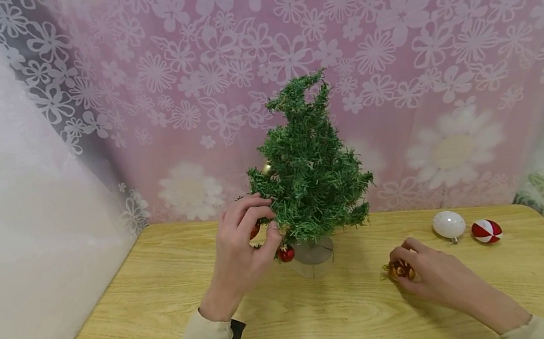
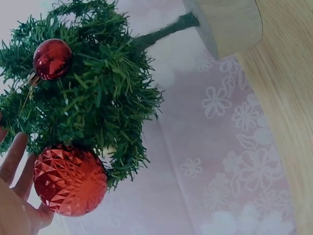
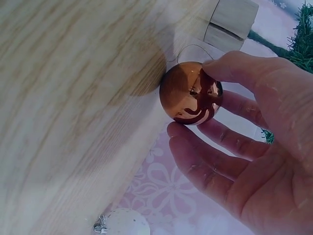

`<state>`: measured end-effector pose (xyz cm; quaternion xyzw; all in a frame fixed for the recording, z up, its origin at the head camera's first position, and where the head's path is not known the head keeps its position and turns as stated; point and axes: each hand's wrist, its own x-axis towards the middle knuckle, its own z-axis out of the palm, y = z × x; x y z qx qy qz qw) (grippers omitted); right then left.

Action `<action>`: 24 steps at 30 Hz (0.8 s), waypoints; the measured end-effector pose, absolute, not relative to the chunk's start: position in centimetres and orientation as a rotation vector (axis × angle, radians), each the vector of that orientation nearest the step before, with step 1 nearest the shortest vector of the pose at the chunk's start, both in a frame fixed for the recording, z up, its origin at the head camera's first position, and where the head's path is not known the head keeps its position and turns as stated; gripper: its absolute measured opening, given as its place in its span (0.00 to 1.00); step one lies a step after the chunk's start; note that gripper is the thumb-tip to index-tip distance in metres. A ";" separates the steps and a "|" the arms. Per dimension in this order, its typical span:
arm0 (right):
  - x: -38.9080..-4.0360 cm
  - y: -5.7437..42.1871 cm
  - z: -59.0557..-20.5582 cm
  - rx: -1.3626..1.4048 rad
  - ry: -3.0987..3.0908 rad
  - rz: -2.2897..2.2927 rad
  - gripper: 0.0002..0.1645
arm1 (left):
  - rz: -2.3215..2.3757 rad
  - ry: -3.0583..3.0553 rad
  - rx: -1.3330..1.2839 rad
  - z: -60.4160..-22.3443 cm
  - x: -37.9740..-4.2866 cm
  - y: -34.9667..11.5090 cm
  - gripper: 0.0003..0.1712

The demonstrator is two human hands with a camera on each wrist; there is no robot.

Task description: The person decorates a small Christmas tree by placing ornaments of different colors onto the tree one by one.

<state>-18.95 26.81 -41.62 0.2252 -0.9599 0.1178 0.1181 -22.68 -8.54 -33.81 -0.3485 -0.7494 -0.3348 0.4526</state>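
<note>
A small green artificial Christmas tree [image 1: 309,171] stands on a pale round base [image 1: 314,257]. At its lower left branches is my left hand [image 1: 246,239], its fingers loosely bent and apart. The left wrist view shows those fingers [image 2: 14,156] right beside a faceted red bauble [image 2: 71,180]. A smaller shiny red bauble [image 2: 53,59] hangs on the branches; a red bauble [image 1: 286,254] also shows low on the tree. My right hand [image 1: 430,274] holds a coppery gold bauble [image 3: 190,93] between thumb and fingers, close over the table, its thin hanging loop showing.
On the wooden table [image 1: 370,320], to the right, lie a white speckled bauble [image 1: 448,225] and a red-and-white bauble [image 1: 487,231]. A gold bauble [image 1: 267,168] peeks out at the tree's left. A pink flowered curtain [image 1: 185,118] hangs behind the table.
</note>
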 end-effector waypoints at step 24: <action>-18.8 27.6 -41.5 0.695 -2.869 0.416 0.17 | -0.965 -1.886 -0.879 -34.1 -23.7 -9.6 0.05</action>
